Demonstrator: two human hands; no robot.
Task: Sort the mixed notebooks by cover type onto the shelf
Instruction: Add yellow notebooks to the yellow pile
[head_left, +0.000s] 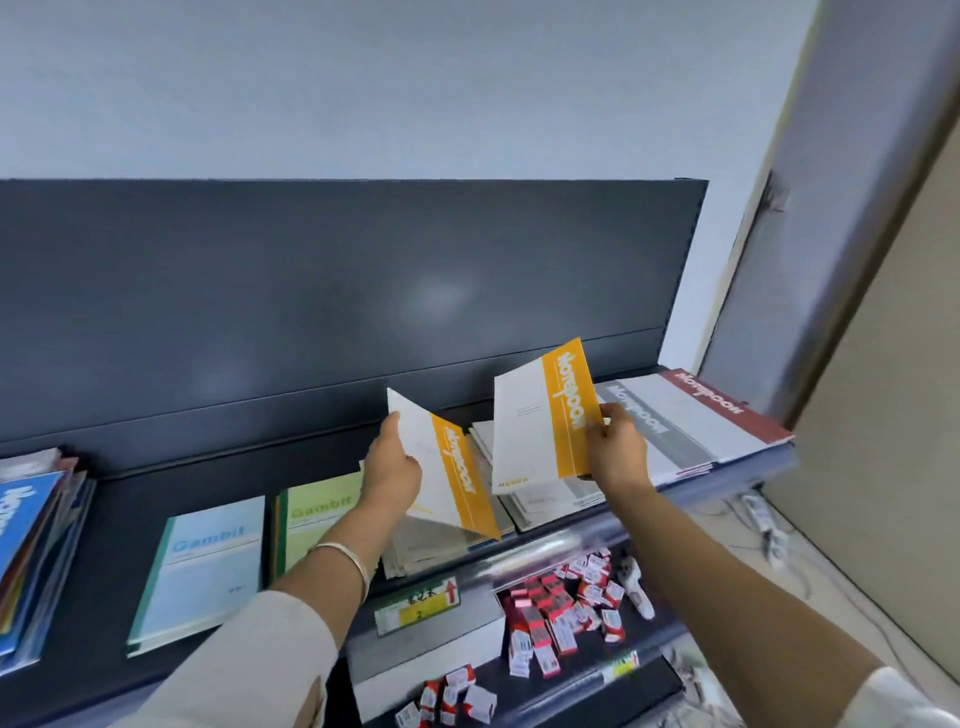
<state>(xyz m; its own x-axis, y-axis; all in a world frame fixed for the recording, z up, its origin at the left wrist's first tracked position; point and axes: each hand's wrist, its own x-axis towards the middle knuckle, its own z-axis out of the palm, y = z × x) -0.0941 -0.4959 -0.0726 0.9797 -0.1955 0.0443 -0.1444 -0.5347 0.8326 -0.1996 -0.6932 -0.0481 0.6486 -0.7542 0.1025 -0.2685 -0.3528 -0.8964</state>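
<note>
1. My left hand (392, 467) grips one orange notebook (457, 473) by its white edge, tilted over the middle of the shelf (130, 499). My right hand (613, 447) pinches a 2nd orange notebook (545, 415) just beside it.
2. Best way, I think: lay both flat on 1 pile, orange w/ orange, edges lined up.
3. Count: 2 orange, 2 Gambit books (208, 566), 1 red one (711, 402). The grey pile (657, 423) is blurry, maybe 2.

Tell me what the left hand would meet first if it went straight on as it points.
Probably the shelf's dark back panel. The left hand, holding an orange-striped notebook, points away toward it with nothing visible between; depth is unclear.
</note>
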